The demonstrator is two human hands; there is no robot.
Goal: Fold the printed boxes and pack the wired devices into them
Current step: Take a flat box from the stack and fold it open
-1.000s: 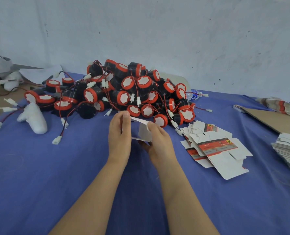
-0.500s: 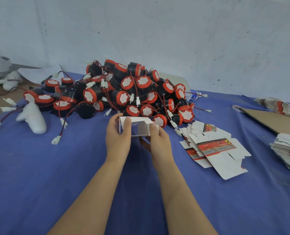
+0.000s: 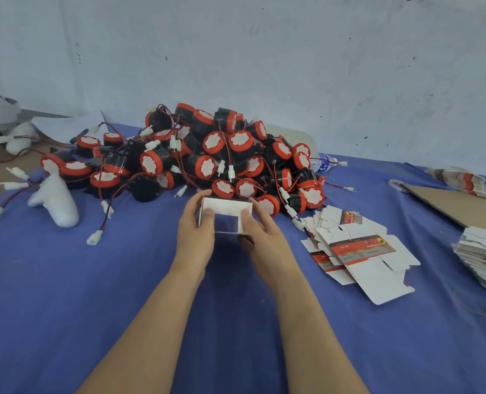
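You hold a half-folded white box [image 3: 226, 205] in both hands, open side up, just in front of the heap of wired devices [image 3: 214, 143] on the blue counter [image 3: 94, 294]. Your left hand [image 3: 193, 236] grips its left wall, fingers curled round. Your right hand [image 3: 267, 240] grips the right wall. Flat printed boxes [image 3: 378, 270] lie to your right.

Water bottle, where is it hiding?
In the head view, the water bottle lies on the blue cloth behind the right edge of the pile of wired devices.
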